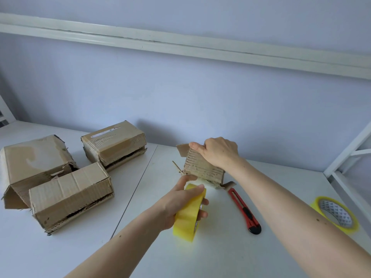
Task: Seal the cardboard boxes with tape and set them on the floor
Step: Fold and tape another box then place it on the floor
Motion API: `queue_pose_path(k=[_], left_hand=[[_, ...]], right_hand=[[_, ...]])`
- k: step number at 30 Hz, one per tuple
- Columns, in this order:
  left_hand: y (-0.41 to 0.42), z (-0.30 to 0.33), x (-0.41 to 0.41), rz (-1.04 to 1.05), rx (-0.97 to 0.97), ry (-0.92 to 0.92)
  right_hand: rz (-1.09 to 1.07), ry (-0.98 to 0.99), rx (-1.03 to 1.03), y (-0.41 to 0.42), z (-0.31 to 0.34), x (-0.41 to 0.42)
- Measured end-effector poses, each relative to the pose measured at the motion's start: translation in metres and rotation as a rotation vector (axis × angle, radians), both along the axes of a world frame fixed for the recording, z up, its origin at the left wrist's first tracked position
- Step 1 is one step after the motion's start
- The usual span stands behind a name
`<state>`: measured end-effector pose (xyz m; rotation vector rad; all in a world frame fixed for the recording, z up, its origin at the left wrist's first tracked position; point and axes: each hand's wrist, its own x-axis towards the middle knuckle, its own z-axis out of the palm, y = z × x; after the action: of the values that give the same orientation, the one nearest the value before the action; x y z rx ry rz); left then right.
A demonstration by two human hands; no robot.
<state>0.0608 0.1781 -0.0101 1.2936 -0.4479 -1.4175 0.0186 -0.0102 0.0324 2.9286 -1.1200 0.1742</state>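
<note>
A small worn cardboard box [202,170] stands tilted on the white table [220,247], its loose flaps sticking out. My right hand [217,152] grips its top far edge, thumb on the upper flap. My left hand [181,199] holds a yellow tape roll [188,217] just in front of the box, fingers through the core; a short stretch of tape seems to run from the roll to the box's lower front. Three more cardboard boxes lie to the left: a large one [34,163], a long one [70,195] and a far one [114,145].
A red utility knife [244,210] lies right of the tape roll. A second yellow tape roll [335,214] lies flat near the right table edge. A white metal frame [349,157] stands at the right, and the wall runs close behind the table.
</note>
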Motion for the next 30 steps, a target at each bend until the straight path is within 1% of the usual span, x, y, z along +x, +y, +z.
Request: queue_pose_path(k=[2, 5, 8, 9, 11, 16, 18, 20, 21, 23, 25, 28, 30], left_hand=[[-0.002, -0.001, -0.001, 0.000, -0.011, 0.020], [-0.004, -0.003, -0.004, -0.001, -0.020, 0.013], [-0.005, -0.003, -0.007, -0.005, -0.043, -0.009], [-0.004, -0.001, -0.008, -0.003, -0.059, -0.016], [-0.002, 0.003, -0.009, 0.002, -0.095, -0.025], [-0.002, 0.007, -0.012, 0.019, -0.092, 0.012], [-0.005, 0.006, -0.012, 0.023, -0.071, 0.004], [-0.007, 0.006, -0.009, 0.027, -0.078, 0.030], [-0.007, 0.006, -0.008, 0.025, -0.085, 0.043], [-0.007, 0.008, -0.006, 0.008, -0.093, 0.037], [-0.008, 0.008, -0.006, -0.015, -0.111, 0.029], [-0.006, 0.005, -0.009, -0.005, -0.145, 0.051], [-0.004, -0.001, -0.011, 0.035, -0.118, 0.072]], right_hand=[[0.010, -0.048, -0.061, 0.011, -0.005, 0.000], [-0.008, -0.098, -0.063, 0.026, -0.015, 0.001], [-0.050, -0.106, -0.091, 0.028, -0.019, 0.000], [-0.056, -0.106, -0.064, 0.027, -0.017, -0.001], [-0.071, -0.095, 0.055, 0.023, -0.008, -0.004], [-0.084, 0.030, 0.248, 0.017, -0.003, 0.000], [-0.079, -0.027, 0.347, 0.016, -0.006, -0.002], [0.008, -0.150, 0.415, 0.016, -0.005, -0.007], [0.068, -0.168, 0.423, 0.016, -0.004, -0.011], [0.146, -0.087, 0.362, 0.016, -0.004, -0.019], [0.170, 0.001, 0.289, 0.013, -0.008, -0.025], [0.202, -0.002, 0.192, 0.011, -0.014, -0.028], [0.223, 0.004, 0.123, 0.012, -0.015, -0.028]])
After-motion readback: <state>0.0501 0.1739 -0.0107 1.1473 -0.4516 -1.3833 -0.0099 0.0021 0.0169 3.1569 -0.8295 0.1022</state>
